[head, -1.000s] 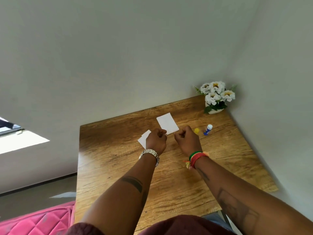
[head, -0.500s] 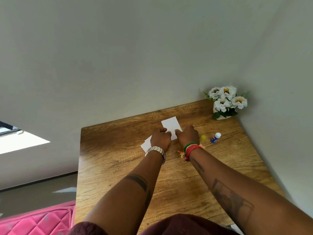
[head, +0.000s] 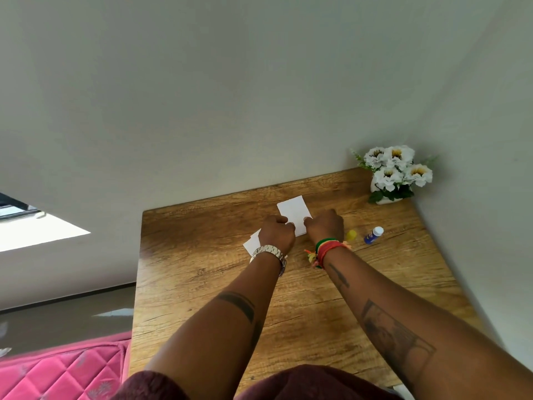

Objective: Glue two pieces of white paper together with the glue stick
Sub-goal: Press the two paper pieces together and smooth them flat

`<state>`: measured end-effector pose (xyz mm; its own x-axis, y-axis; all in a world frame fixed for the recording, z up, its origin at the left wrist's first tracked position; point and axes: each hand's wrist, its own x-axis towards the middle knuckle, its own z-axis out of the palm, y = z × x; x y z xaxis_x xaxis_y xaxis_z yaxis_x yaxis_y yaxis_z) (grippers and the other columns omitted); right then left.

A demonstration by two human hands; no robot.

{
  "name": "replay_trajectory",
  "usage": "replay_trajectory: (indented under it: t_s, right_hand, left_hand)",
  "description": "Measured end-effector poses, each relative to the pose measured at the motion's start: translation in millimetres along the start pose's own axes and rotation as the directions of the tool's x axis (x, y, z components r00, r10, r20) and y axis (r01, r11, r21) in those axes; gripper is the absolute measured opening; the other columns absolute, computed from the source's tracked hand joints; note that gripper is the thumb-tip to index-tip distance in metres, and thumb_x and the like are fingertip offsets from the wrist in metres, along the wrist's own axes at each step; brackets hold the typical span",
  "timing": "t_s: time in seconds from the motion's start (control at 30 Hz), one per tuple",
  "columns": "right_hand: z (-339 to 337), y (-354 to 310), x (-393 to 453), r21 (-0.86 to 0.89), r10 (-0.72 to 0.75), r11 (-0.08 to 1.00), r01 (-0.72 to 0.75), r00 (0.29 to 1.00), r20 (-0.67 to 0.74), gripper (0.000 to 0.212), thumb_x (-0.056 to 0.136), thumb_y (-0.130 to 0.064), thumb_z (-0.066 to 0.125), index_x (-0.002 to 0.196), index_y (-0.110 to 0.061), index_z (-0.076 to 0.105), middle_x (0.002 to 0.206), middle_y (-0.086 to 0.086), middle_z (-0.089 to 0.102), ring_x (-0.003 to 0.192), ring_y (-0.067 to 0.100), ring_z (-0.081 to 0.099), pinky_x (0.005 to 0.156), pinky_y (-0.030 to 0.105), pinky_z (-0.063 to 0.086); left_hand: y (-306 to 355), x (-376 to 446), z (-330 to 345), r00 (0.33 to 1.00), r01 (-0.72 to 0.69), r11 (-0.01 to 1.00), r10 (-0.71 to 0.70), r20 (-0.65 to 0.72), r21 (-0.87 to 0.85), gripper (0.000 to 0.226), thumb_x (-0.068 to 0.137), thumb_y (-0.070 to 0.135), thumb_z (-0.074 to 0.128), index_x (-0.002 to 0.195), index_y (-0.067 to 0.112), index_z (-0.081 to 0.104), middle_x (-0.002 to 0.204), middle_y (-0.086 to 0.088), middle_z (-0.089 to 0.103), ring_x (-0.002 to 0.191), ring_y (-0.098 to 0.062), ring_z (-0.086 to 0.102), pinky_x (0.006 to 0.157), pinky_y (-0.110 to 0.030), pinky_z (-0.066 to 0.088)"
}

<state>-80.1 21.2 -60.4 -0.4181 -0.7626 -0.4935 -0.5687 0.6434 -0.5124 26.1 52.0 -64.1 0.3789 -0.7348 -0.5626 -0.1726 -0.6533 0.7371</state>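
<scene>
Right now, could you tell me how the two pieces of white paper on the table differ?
The far paper lies mostly in view, both hands at its near edge; the near paper is largely hidden under the left hand. The far paper sits between the left hand and right hand. Both are white, flat on the wooden table.

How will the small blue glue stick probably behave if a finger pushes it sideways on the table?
The glue stick lies on its side and looks round, so it would probably roll across the smooth wooden table. It looks small, likely light. Its yellow cap sits apart, so exposed glue may smear.
</scene>
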Motion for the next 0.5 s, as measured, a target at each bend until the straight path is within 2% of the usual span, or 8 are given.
replay_trajectory:
  t_s: [0.13,0.2,0.3,0.37,0.43,0.5]
  right_hand:
    - [0.4,-6.4,-0.1,-0.039,-0.011,0.999,0.012,1.0,0.019,0.057,0.084,-0.033,0.073,0.129,-0.002,0.053,0.13,0.021,0.063,0.118,0.04,0.061,0.093,0.041,0.053]
    - [-1.9,-9.0,4.7,0.009,0.009,1.0,-0.009,0.999,0.048,0.055,0.084,-0.032,0.073,0.126,-0.001,0.057,0.127,0.02,0.066,0.115,0.039,0.063,0.09,0.037,0.051]
    - [-5.5,-8.6,13.0,0.064,-0.002,0.998,-0.004,0.996,0.091,0.04,0.088,-0.029,0.073,0.115,0.0,0.069,0.122,0.018,0.07,0.108,0.035,0.067,0.085,0.033,0.05]
    - [-7.6,-5.2,17.4,0.076,-0.013,0.997,0.002,0.989,0.147,0.04,0.091,-0.028,0.07,0.117,0.002,0.07,0.124,0.018,0.07,0.102,0.032,0.068,0.082,0.03,0.051]
    - [-11.7,0.0,19.7,0.142,-0.031,0.99,-0.006,0.966,0.256,0.038,0.095,-0.026,0.065,0.122,0.001,0.066,0.123,0.019,0.069,0.076,0.021,0.066,0.062,0.021,0.051]
    - [-15.6,4.4,19.0,0.175,-0.048,0.985,-0.009,0.948,0.315,0.036,0.097,-0.026,0.062,0.121,0.0,0.065,0.112,0.019,0.071,0.059,0.013,0.057,0.043,0.016,0.043]
  left_hand:
    - [2.2,0.8,0.8,0.999,-0.038,0.997,0.039,-0.009,0.069,0.033,0.082,0.026,0.067,0.114,0.024,0.07,0.118,-0.002,0.069,0.095,-0.018,0.061,0.077,-0.028,0.049]
    - [4.2,1.5,0.9,0.999,-0.041,0.995,0.041,0.004,0.094,0.034,0.082,0.026,0.066,0.116,0.024,0.069,0.119,-0.002,0.069,0.097,-0.019,0.061,0.077,-0.028,0.048]
    - [6.1,2.5,0.4,0.999,-0.053,0.991,0.051,0.014,0.125,0.036,0.082,0.025,0.065,0.117,0.023,0.069,0.121,-0.002,0.069,0.098,-0.02,0.06,0.076,-0.027,0.046]
    - [6.8,3.7,-0.1,0.998,-0.059,0.989,0.057,0.017,0.134,0.036,0.083,0.025,0.065,0.119,0.022,0.068,0.122,-0.003,0.068,0.102,-0.023,0.062,0.078,-0.027,0.047]
    - [6.8,4.5,-3.3,0.998,-0.066,0.987,0.064,0.015,0.145,0.035,0.086,0.026,0.065,0.12,0.021,0.068,0.122,-0.003,0.068,0.106,-0.025,0.063,0.081,-0.028,0.048]
    - [5.5,5.3,-11.2,0.996,-0.08,0.983,0.083,-0.01,0.163,0.028,0.09,0.026,0.062,0.117,0.02,0.069,0.117,-0.004,0.069,0.103,-0.025,0.065,0.081,-0.03,0.051]
